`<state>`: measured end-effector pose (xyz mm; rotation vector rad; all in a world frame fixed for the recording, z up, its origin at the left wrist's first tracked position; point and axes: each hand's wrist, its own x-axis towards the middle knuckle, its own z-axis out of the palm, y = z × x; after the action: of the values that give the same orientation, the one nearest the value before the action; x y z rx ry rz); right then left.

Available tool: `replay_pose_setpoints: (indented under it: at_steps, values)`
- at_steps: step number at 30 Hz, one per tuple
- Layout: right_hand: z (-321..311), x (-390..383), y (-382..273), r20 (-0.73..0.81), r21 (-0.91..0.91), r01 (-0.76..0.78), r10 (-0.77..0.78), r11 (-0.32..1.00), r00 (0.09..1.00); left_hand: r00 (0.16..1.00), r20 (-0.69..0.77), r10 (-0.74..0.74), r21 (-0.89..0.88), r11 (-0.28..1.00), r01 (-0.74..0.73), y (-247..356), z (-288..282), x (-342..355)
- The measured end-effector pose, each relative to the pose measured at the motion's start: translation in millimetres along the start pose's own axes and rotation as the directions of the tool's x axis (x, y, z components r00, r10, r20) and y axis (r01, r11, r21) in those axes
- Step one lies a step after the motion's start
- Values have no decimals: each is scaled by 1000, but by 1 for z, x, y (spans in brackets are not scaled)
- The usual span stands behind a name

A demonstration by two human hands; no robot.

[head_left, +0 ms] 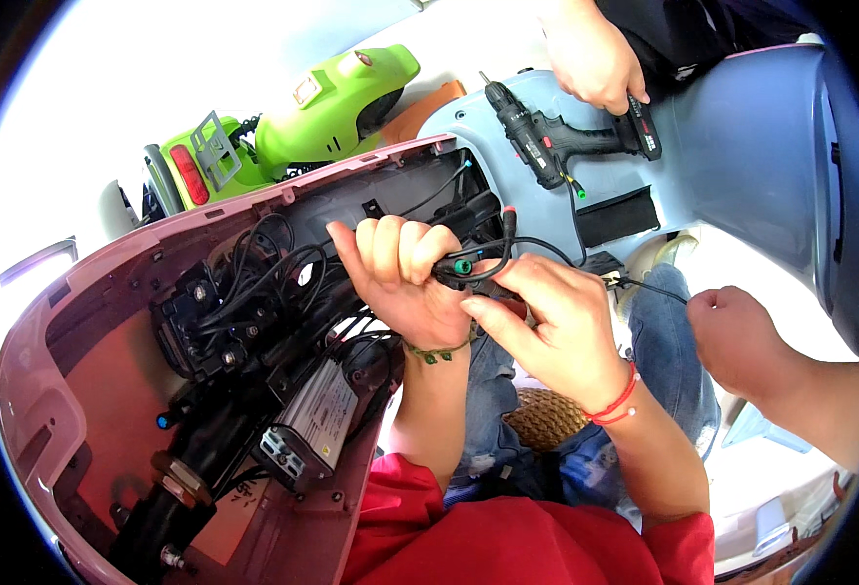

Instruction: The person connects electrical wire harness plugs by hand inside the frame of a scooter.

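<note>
My left hand (395,273) is closed around black cables with plug ends at the middle of the view. A green-faced cable connector (462,266) pokes out beside its fingers. Thumb and fingers of my right hand (561,331) pinch the cables just to the right, partly hiding what they grip. A thin cable with a red-tipped connector (509,216) stands up between the two hands. Both hands are over the edge of a pink scooter body shell (44,356), which holds a black frame tube (225,429), tangled wiring and a silver controller box (307,424).
A co-worker's hand (600,63) rests by a black cordless drill (546,136) on a blue scooter panel (731,146). Another person's hand (741,336) at right grips a black cable. A green scooter (322,112) stands behind. A woven seat (544,419) shows between my legs.
</note>
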<state>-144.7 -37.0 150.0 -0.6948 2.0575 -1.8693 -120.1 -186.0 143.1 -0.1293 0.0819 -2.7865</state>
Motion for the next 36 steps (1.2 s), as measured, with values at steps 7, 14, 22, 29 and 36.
replay_pose_setpoints:
  at_steps: [7,14,22,29,36]
  values:
    - [17,2,-1,-159,191,-190,222,963,962,985,-51,163,372,919,-133,-5,0,1]
    - [28,6,7,-84,433,-404,483,805,872,993,85,80,491,864,-111,-3,-5,3]
    - [27,4,-8,-177,392,-220,308,893,935,926,-102,364,799,584,-141,-10,-5,2]
    - [21,6,-6,-261,223,58,2,973,965,991,23,134,844,529,-91,-9,-18,-16]
    - [24,6,-5,-304,212,83,-15,974,953,995,93,46,829,549,-103,-17,-17,-20]
